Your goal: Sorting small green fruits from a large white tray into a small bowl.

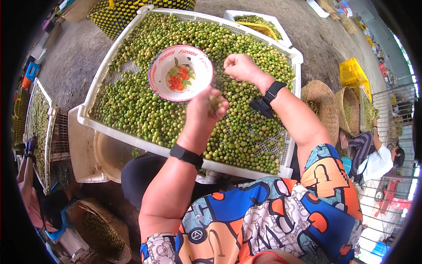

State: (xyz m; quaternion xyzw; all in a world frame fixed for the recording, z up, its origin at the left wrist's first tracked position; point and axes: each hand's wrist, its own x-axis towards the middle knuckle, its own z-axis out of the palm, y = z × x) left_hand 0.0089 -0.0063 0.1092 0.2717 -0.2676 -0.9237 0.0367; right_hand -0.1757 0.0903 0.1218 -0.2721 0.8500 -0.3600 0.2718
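Observation:
A white perforated plastic tray [110, 130] lies before me, spread with small round green and yellowish fruits [148, 112]. On the fruits rests an enamel bowl [158, 79] with a pink rim pattern and red painted flowers; a leaf and a few dark bits lie inside. My left hand [206, 105] is curled, palm up, around several of the fruits at the bowl's near right edge; it is a little blurred. My right hand [243, 67] hovers above the fruits to the right of the bowl with its fingers curled in. Whether something is between those fingers is hidden.
A yellow and black woven basket [115, 19] and a white box [230, 15] of fruit stand beyond the tray. Wicker baskets [321, 109] are at right, near a seated person [376, 161]. Another person [31, 198] works at a second tray [51, 109] at left. A round basin [108, 155] sits below.

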